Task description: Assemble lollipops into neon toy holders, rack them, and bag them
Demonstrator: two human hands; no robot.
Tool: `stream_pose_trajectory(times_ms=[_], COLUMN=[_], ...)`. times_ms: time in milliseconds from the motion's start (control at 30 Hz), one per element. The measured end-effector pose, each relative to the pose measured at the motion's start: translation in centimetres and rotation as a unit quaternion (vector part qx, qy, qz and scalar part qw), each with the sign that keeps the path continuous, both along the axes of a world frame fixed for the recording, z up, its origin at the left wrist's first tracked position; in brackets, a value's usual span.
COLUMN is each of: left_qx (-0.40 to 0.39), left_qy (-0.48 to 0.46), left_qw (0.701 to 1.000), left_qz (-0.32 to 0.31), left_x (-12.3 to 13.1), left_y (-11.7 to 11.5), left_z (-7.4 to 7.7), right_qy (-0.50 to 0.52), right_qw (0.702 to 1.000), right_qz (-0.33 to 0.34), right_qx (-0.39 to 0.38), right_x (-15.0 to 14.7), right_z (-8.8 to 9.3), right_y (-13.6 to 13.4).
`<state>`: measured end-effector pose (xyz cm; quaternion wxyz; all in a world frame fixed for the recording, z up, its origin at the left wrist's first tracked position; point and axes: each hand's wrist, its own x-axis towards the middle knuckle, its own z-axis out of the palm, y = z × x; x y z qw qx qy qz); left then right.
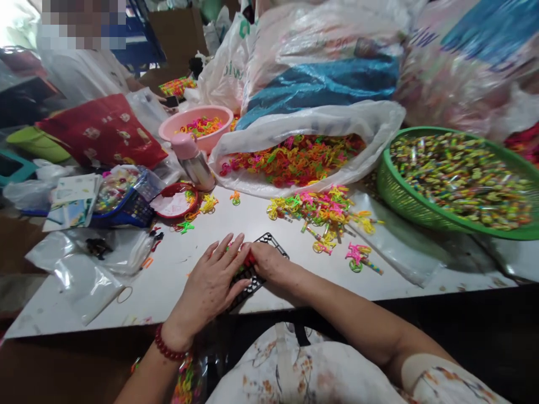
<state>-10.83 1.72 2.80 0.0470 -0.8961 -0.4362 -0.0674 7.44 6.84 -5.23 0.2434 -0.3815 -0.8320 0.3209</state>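
My left hand (215, 276) lies palm down with fingers stretched out over a black lattice tray (269, 241). A red bead bracelet (167, 343) circles that wrist. Close against it, my right hand (267, 262) is closed at the tray's middle, its fingertips at a small red piece (249, 258) partly hidden between the hands. A bit of green shows under the left fingers; the rest beneath them is hidden. To the right of the hands lies a loose pile of bright plastic pieces (324, 207), with a pink-and-green piece on a striped stick (362, 258) nearer me.
Behind stand an open white sack (248, 134) of colourful pieces, a pink basin (168, 128) and a pink-capped flask (196, 163). A green basket (404, 202) of small wrapped items is at right. Left are a red bowl (162, 219) and blue basket (126, 216). Another person (80, 67) is at far left.
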Motion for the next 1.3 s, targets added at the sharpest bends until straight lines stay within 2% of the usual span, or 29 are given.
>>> stream_pose_trajectory(times_ms=[100,167,233,300,367,433,500,600,667,733,833,933,1000,1067,1300], left_qx=[0.026,0.048,0.066,0.078,0.084,0.086,0.080,0.053,0.024,-0.009,-0.052,-0.069,-0.070,-0.072,-0.068], left_qy=[0.007,0.011,0.014,0.015,0.012,0.008,0.002,-0.006,-0.014,-0.030,-0.056,-0.069,-0.073,-0.074,-0.067], left_qw=[1.000,0.999,0.998,0.997,0.996,0.996,0.996,0.998,0.999,0.999,0.996,0.994,0.994,0.994,0.995], left_qz=[-0.013,-0.017,-0.019,-0.022,-0.025,-0.030,-0.033,-0.028,-0.024,-0.029,-0.042,-0.045,-0.044,-0.044,-0.042], left_x=[-0.1,-0.2,-0.3,-0.4,-0.4,-0.3,0.0,0.6,0.8,1.0,0.9,0.9,1.0,1.2,1.5], left_y=[0.3,0.4,0.4,0.4,0.4,0.5,0.6,0.6,0.5,0.5,0.6,0.6,0.5,0.5,0.3], left_z=[-0.5,-0.9,-1.2,-1.3,-1.3,-1.4,-1.2,-0.6,-0.1,0.3,0.4,0.5,0.7,1.0,1.1], right_qy=[0.022,0.030,-0.006,-0.094,-0.209,-0.304,-0.362,-0.366,-0.303,-0.195,-0.011,0.090,0.091,0.067,-0.031], right_qw=[1.000,0.997,0.988,0.956,0.906,0.869,0.856,0.861,0.878,0.910,0.964,0.984,0.990,0.995,0.999], right_qz=[-0.020,-0.058,-0.132,-0.231,-0.313,-0.336,-0.315,-0.299,-0.313,-0.311,-0.247,-0.150,-0.095,-0.064,-0.008], right_qx=[-0.003,0.028,0.084,0.153,0.193,0.200,0.194,0.190,0.200,0.195,0.100,-0.034,-0.058,-0.038,0.002], right_x=[1.2,3.6,7.1,10.9,14.1,16.0,16.7,16.5,15.7,14.4,10.7,6.0,3.7,2.5,2.5], right_z=[0.9,1.8,2.9,4.0,5.1,5.9,6.5,6.8,6.7,6.1,4.7,3.1,2.0,1.3,0.8], right_y=[-0.2,0.0,0.8,2.2,4.1,5.9,7.1,7.7,7.2,6.3,4.0,1.6,0.8,0.6,1.8])
